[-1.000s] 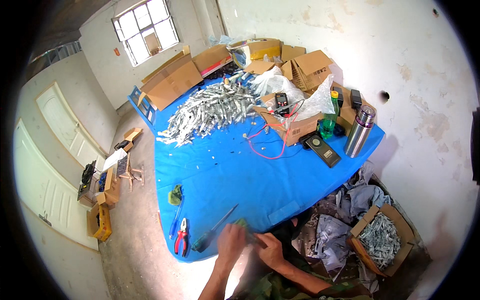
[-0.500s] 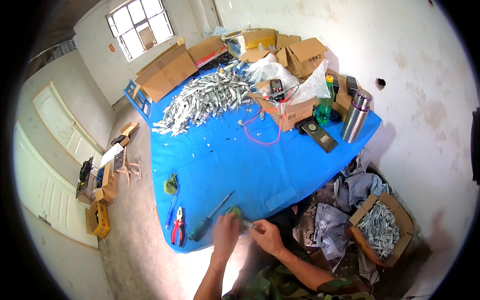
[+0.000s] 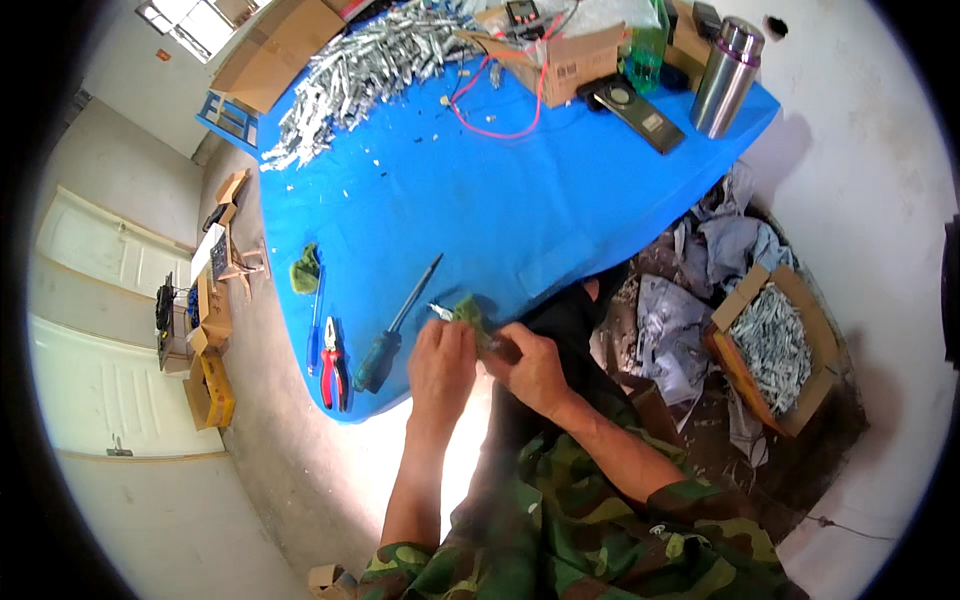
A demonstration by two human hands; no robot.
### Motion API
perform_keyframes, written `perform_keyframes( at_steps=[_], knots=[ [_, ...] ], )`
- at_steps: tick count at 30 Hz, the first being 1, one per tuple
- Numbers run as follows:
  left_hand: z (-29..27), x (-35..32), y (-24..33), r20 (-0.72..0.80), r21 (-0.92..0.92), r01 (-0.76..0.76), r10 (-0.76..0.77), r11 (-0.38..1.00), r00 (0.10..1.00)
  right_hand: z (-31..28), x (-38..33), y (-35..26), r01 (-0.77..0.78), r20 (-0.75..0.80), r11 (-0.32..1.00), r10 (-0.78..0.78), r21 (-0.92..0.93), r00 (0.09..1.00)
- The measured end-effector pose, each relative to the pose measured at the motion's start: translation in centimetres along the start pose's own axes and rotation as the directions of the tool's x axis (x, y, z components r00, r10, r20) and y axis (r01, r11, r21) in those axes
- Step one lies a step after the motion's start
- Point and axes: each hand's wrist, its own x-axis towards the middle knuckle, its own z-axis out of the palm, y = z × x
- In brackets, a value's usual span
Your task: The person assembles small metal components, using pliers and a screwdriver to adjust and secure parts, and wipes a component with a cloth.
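Note:
Close together at the table's near edge, both hands work on one small piece. My left hand (image 3: 443, 365) is closed on a green cloth (image 3: 468, 314), and the silvery tip of a small metal part (image 3: 439, 312) pokes out beyond its fingers. Pinched fingers of my right hand (image 3: 532, 368) meet the cloth's lower right side; what they grip is mostly hidden. Left of my hands lie a screwdriver with a dark green handle (image 3: 378, 362), red-handled pliers (image 3: 333, 368) and a slim blue screwdriver (image 3: 314, 343). A second green rag (image 3: 305, 270) sits above these tools.
A heap of silvery parts (image 3: 350, 85) covers the far left of the blue-covered table (image 3: 420, 200). Farther right are a carton (image 3: 570, 70), red wire (image 3: 500, 135), a dark flat device (image 3: 640, 115) and a steel flask (image 3: 725, 80). A box of silvery pieces (image 3: 770, 350) stands low at right.
The view has tipped downward, so the table appears higher. Both hands stay together at the cloth, and a silvery tip now shows past my left fingers.

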Motion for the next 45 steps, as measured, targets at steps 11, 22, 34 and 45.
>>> perform_keyframes(
  at_steps=[11, 22, 34, 45],
  knots=[
    [-0.7, 1.3, -0.7, -0.022, -0.063, 0.166, -0.168, 0.984, 0.986, 0.4, 0.0, 0.2, 0.055, -0.043, 0.998, -0.054, 0.019, 0.998],
    [-1.1, 0.0, 1.7, 0.147, -0.022, 0.059, -0.055, 0.998, 0.988, -0.1, -0.5, 0.9, 0.128, 0.003, 0.992, -0.128, -0.005, 0.992],
    [-0.7, 1.9, -1.0, 0.007, 0.08, 0.057, -0.058, 0.995, 0.998, 0.6, -0.2, 0.2, 0.094, -0.065, 0.996, -0.094, -0.002, 0.993],
    [-1.8, -0.2, 2.0, 0.179, -0.062, 0.051, -0.039, 0.997, 0.983, -0.1, -0.6, 0.2, 0.056, 0.011, 0.998, -0.056, 0.008, 0.998]
  ],
)
